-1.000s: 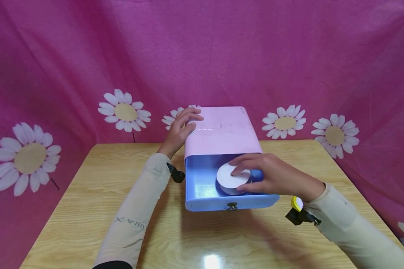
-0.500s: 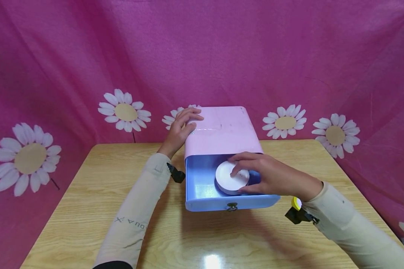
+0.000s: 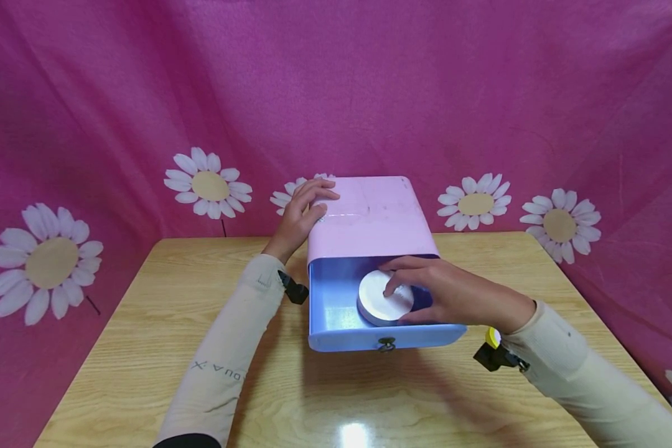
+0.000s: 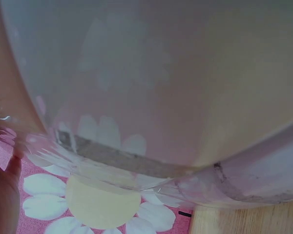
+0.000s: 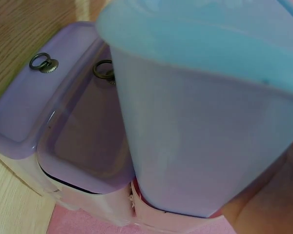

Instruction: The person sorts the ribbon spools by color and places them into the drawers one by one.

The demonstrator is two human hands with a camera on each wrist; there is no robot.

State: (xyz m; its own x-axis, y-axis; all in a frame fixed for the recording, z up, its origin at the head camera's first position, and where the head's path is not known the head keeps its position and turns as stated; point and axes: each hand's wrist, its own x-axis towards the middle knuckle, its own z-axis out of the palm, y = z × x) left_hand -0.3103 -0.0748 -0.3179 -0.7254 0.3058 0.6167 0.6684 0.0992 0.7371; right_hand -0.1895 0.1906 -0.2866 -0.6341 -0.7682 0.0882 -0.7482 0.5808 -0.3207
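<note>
A pink cabinet stands on the table with its light-blue top drawer pulled out. In that drawer lies a thick white round disc, its exact kind unclear. My right hand reaches in from the right and holds the disc, fingers bent over its top and thumb by its near right edge. My left hand rests on the cabinet's top left edge, fingers spread over the corner. In the right wrist view, the drawer hides most of the right hand.
Beneath the pulled-out drawer are two purple drawers, an upper one and a lower one, with ring pulls. A metal ring pull hangs on the blue drawer's front. The wooden table meets a pink flowered cloth behind.
The white disc has shifted slightly left and turned within the drawer. My right hand has moved a little left with it, its thumb now nearer the disc's edge. My left hand stays put.
</note>
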